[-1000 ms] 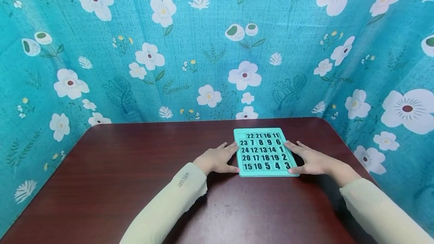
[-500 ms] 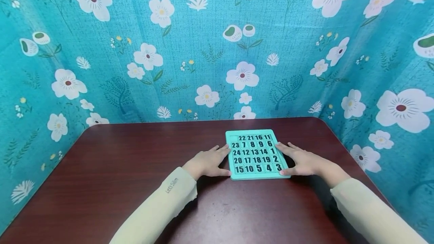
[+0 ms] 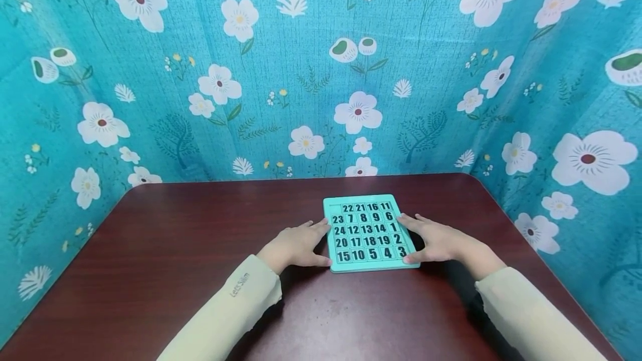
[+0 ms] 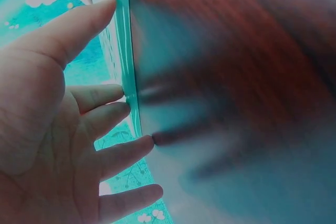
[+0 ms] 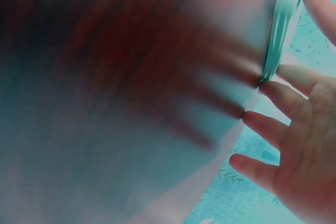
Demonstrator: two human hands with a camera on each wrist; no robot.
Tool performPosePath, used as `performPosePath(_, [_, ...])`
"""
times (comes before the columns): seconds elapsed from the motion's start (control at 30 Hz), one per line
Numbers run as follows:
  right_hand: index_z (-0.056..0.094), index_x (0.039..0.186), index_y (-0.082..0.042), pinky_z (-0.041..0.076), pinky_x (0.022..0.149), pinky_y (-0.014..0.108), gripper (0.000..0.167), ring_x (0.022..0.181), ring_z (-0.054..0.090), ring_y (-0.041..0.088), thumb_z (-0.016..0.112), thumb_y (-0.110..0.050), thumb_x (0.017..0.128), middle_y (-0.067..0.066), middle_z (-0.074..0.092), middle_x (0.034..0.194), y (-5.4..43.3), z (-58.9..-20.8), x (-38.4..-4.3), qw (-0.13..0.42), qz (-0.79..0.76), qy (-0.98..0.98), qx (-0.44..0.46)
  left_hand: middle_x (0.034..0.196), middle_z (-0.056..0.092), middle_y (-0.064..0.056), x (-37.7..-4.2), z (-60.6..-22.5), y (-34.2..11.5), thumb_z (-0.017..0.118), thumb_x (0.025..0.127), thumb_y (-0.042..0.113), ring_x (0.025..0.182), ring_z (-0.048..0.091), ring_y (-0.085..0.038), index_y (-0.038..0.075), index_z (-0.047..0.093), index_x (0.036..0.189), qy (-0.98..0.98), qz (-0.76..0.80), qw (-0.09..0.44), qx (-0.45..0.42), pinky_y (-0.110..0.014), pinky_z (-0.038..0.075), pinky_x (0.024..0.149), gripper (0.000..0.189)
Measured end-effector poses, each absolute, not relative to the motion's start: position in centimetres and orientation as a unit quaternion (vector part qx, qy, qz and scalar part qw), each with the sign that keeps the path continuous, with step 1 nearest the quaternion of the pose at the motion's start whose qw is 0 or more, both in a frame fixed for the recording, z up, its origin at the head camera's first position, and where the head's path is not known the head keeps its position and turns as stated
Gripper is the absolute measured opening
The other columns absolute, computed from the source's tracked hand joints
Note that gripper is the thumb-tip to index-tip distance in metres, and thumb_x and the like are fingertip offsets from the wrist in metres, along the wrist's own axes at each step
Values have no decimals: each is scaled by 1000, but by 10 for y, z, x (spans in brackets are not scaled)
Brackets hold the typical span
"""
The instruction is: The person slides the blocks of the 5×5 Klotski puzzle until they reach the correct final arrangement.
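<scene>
A mint-green number slide puzzle (image 3: 371,234) lies flat on the table, with black numbers on its tiles and a gap at its top left corner. My left hand (image 3: 297,245) touches its left edge with spread, fairly straight fingers. On the opposite side, fingertips of my right hand (image 3: 441,241) touch the right edge, the thumb near the tile numbered 3. From the left wrist, the puzzle's edge (image 4: 126,51) shows side-on by the thumb and fingertips of the left hand (image 4: 68,129). The right wrist view has the right hand (image 5: 307,140) likewise, fingers spread and extended.
The dark reddish-brown table (image 3: 175,255) stretches widely to the left of the puzzle and in front of it. Behind it and along both sides hangs a blue flowered curtain (image 3: 281,71). The table's far edge runs a little beyond the puzzle.
The puzzle has slid to the left and slightly nearer to me, with both hands moving along at its sides. The head view has shifted slightly too.
</scene>
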State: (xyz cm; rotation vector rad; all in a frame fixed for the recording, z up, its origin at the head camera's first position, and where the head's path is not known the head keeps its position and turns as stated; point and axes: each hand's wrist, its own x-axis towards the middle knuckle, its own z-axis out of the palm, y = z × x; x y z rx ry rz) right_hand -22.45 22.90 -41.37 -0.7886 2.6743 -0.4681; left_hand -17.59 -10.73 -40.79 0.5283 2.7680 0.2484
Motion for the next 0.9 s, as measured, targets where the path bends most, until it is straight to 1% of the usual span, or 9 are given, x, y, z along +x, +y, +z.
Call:
performPosePath(0.2, [32, 155, -3, 36, 108, 66, 103, 146, 23, 52, 79, -51, 76, 21, 32, 160, 217, -409, -217, 160, -155, 935, -276, 166, 24, 5, -169, -406, -118, 69, 87, 54, 152, 29, -27, 22, 32, 157, 966, 101, 158, 176, -57, 34, 114, 85])
performPosePath(0.43, [32, 155, -5, 33, 111, 65, 104, 148, 24, 48, 80, -52, 76, 18, 31, 162, 204, -406, -210, 174, -141, 935, -274, 165, 27, 3, -157, -404, -127, 71, 86, 51, 151, 30, -29, 19, 35, 156, 965, 116, 161, 169, -58, 35, 114, 85])
performPosePath(0.7, [32, 155, -5, 32, 113, 63, 102, 149, 23, 46, 83, -43, 76, 17, 29, 162, 195, -402, -196, 206, -151, 931, -260, 165, 28, 2, -142, -403, -130, 74, 85, 47, 150, 32, -30, 18, 36, 155, 965, 118, 163, 166, -58, 37, 112, 85])
performPosePath(0.9, [32, 155, -6, 33, 113, 61, 101, 149, 24, 45, 84, -42, 76, 16, 30, 162, 188, -398, -185, 206, -148, 931, -263, 164, 29, 1, -130, -401, -137, 75, 85, 46, 150, 33, -30, 17, 36, 155, 966, 123, 160, 164, -60, 36, 112, 85])
